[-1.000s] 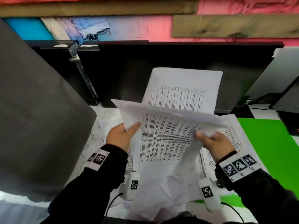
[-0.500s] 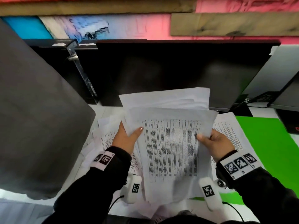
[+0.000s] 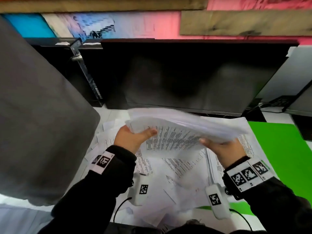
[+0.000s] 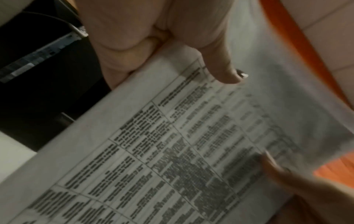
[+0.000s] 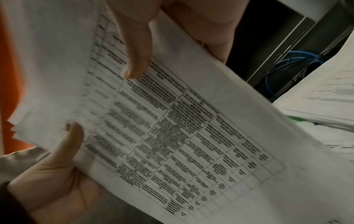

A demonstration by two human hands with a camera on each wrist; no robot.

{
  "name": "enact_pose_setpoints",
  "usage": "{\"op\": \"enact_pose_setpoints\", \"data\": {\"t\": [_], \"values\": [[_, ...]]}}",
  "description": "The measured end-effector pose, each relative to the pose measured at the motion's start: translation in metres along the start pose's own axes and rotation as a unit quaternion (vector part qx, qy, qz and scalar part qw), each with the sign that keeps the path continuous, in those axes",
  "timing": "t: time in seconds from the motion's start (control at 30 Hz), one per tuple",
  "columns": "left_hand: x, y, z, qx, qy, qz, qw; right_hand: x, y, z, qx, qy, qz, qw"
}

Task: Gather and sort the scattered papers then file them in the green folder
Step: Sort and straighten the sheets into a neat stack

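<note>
Both of my hands hold one stack of printed papers [image 3: 185, 130] in the air over the desk, tipped almost flat and blurred. My left hand [image 3: 133, 137] grips its left edge, thumb on top of the printed table [image 4: 172, 151]. My right hand [image 3: 219, 147] grips the right edge, thumb pressed on the top sheet [image 5: 191, 128]. More loose sheets [image 3: 168, 168] lie scattered on the desk beneath. The green folder [image 3: 278, 149] lies open and flat at the right, partly under the papers.
A dark monitor [image 3: 194, 73] stands just behind the papers, a second screen [image 3: 290, 73] at the far right. A large grey shape [image 3: 37, 115] fills the left side. A black computer case [image 3: 81, 73] stands at the back left. Cables [image 5: 291, 68] run behind.
The stack, held upright and facing me before, has tipped forward to nearly flat. Both hands keep their grip on its sides and have risen slightly.
</note>
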State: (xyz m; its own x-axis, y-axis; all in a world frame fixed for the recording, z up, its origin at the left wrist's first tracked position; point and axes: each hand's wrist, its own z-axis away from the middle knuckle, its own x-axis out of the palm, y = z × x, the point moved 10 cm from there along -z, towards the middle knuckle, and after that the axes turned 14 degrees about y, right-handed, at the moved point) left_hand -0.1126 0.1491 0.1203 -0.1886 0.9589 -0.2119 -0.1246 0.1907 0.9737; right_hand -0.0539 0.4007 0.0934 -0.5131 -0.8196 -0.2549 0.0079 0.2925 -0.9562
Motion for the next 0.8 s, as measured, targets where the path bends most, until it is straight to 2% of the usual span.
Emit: {"op": "enact_pose_setpoints", "data": {"t": [0.1, 0.23, 0.3, 0.4, 0.6, 0.8], "values": [[0.013, -0.009, -0.001, -0.010, -0.033, 0.002, 0.999, 0.003, 0.003, 0.002, 0.043, 0.003, 0.011, 0.999], [0.015, 0.004, -0.005, 0.001, 0.001, 0.045, 0.999, -0.002, -0.004, -0.007, 0.075, 0.063, -0.070, 0.993], [0.016, 0.015, -0.005, 0.019, 0.007, 0.069, 0.997, -0.006, -0.013, -0.010, 0.060, 0.083, -0.069, 0.992], [0.014, 0.012, -0.002, 0.026, 0.017, 0.097, 0.995, -0.004, -0.017, -0.008, 0.036, 0.072, -0.047, 0.996], [0.029, -0.031, -0.002, -0.034, -0.022, 0.019, 0.999, 0.007, 0.024, -0.002, 0.104, 0.037, 0.050, 0.993], [0.038, -0.069, -0.010, -0.079, -0.036, -0.040, 0.995, 0.013, 0.049, -0.001, 0.145, 0.024, 0.075, 0.986]]}}
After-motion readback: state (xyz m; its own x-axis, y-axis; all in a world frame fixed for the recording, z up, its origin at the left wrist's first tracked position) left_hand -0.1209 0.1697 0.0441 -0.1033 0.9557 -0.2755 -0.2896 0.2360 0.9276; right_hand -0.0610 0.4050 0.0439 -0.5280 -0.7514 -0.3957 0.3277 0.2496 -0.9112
